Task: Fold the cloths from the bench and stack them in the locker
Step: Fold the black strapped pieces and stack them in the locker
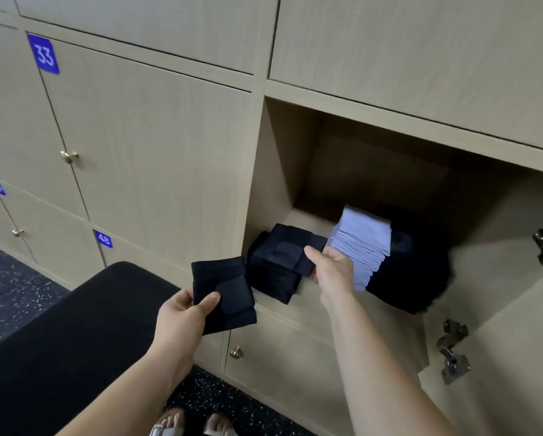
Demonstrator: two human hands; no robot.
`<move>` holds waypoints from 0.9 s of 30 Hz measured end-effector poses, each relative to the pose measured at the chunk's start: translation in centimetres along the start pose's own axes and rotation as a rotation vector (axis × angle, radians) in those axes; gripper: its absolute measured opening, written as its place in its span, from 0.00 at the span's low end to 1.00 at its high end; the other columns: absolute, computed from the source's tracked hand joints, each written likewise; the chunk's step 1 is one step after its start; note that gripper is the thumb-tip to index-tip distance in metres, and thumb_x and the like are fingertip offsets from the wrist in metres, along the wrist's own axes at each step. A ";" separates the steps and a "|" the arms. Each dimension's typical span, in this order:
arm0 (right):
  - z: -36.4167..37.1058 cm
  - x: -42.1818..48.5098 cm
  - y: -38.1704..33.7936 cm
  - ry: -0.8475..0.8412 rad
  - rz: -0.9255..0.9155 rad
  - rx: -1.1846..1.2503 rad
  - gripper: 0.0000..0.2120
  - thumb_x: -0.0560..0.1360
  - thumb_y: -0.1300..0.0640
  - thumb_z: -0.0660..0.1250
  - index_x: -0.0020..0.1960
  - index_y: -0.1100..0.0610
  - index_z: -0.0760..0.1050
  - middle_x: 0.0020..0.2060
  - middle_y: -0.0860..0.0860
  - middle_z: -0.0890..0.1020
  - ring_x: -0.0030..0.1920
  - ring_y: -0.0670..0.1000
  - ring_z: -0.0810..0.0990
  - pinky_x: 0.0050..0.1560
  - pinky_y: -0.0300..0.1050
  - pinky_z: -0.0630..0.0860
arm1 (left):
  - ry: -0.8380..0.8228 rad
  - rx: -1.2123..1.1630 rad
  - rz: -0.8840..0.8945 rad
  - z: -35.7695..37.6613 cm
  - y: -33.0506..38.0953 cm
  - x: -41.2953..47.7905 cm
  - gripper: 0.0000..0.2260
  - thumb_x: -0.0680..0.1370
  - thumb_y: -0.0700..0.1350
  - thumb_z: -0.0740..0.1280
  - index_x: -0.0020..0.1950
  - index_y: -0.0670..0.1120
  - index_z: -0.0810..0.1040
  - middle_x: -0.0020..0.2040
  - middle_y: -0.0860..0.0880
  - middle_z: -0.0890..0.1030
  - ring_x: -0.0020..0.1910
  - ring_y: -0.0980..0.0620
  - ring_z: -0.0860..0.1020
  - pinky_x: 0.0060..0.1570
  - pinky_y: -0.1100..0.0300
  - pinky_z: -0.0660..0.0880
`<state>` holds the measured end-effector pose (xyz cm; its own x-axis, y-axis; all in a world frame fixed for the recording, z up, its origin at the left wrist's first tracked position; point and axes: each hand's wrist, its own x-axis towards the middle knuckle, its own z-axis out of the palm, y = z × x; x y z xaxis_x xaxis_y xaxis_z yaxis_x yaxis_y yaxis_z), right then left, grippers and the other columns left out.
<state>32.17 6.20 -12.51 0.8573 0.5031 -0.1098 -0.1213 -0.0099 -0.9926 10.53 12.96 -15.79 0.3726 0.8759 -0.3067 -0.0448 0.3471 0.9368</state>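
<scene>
Left hand (182, 313) before the locker (276, 171), fingers (210, 302) pinching a folded black cloth (223, 291) at its lower left corner, right hand (333, 272) at the opening, fingers clamped on the top cloth (282, 247) of the black stack (273, 278), pale stack (361, 247) just beside.

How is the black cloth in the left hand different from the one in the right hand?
The left cloth, pinched by the left hand, hangs in the air outside the locker. The right cloth, gripped by the right hand, rests on the black pile inside. Both are black, folded.
</scene>
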 end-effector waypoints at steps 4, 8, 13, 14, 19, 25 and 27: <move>0.8 2.9 0.7 0.003 0.021 -0.054 0.07 0.75 0.64 0.69 0.39 0.58 0.75 0.34 0.52 0.78 0.32 0.48 0.75 0.24 0.34 0.70 | -0.018 0.024 -0.003 0.1 -0.7 1.4 0.03 0.77 0.39 0.70 0.50 0.43 0.82 0.44 0.46 0.86 0.47 0.45 0.84 0.55 0.47 0.78; 1.7 4.7 1.3 0.010 0.029 -0.114 0.03 0.75 0.63 0.69 0.43 0.57 0.78 0.36 0.51 0.80 0.32 0.47 0.75 0.23 0.33 0.68 | -0.038 0.018 -0.017 0.1 -1.3 2.0 0.04 0.77 0.38 0.69 0.50 0.42 0.82 0.43 0.46 0.86 0.45 0.46 0.84 0.50 0.52 0.78; 2.6 5.9 2.2 0.026 -0.016 -0.171 0.01 0.75 0.63 0.70 0.45 0.58 0.79 0.41 0.54 0.84 0.41 0.53 0.82 0.44 0.46 0.81 | -0.049 0.021 -0.035 0.1 -2.1 2.6 0.04 0.77 0.38 0.69 0.50 0.40 0.81 0.43 0.45 0.86 0.43 0.46 0.85 0.44 0.56 0.77; 2.7 6.2 2.6 0.037 -0.033 -0.226 0.01 0.74 0.61 0.70 0.45 0.57 0.79 0.41 0.53 0.85 0.43 0.54 0.83 0.48 0.50 0.81 | -0.052 0.022 -0.039 0.1 -2.2 2.7 0.04 0.77 0.38 0.69 0.51 0.40 0.81 0.43 0.45 0.86 0.43 0.46 0.85 0.44 0.56 0.77; 2.9 6.9 3.3 0.164 -0.120 -0.654 0.06 0.73 0.49 0.70 0.45 0.51 0.77 0.39 0.46 0.83 0.41 0.51 0.82 0.45 0.49 0.78 | -0.060 0.015 -0.051 0.0 -2.6 2.8 0.04 0.77 0.38 0.69 0.51 0.40 0.81 0.44 0.44 0.86 0.44 0.45 0.85 0.45 0.53 0.78; 2.8 6.6 3.5 0.256 -0.174 -0.806 0.16 0.74 0.47 0.69 0.60 0.50 0.77 0.53 0.48 0.79 0.54 0.52 0.78 0.45 0.44 0.71 | -0.058 -0.004 -0.047 -0.2 -2.2 2.5 0.04 0.77 0.38 0.69 0.51 0.40 0.81 0.44 0.43 0.86 0.44 0.44 0.85 0.42 0.55 0.77; 2.4 6.4 3.6 0.249 -0.165 -0.775 0.20 0.75 0.49 0.68 0.66 0.50 0.74 0.57 0.48 0.78 0.57 0.52 0.77 0.48 0.44 0.70 | -0.055 -0.006 -0.041 -0.3 -1.9 2.3 0.04 0.77 0.38 0.69 0.51 0.40 0.81 0.44 0.43 0.86 0.45 0.43 0.84 0.42 0.55 0.77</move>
<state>36.04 11.42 -16.69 0.9307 0.3448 0.1220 0.3164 -0.5916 -0.7416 11.21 14.39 -18.34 0.4250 0.8412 -0.3344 -0.0345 0.3842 0.9226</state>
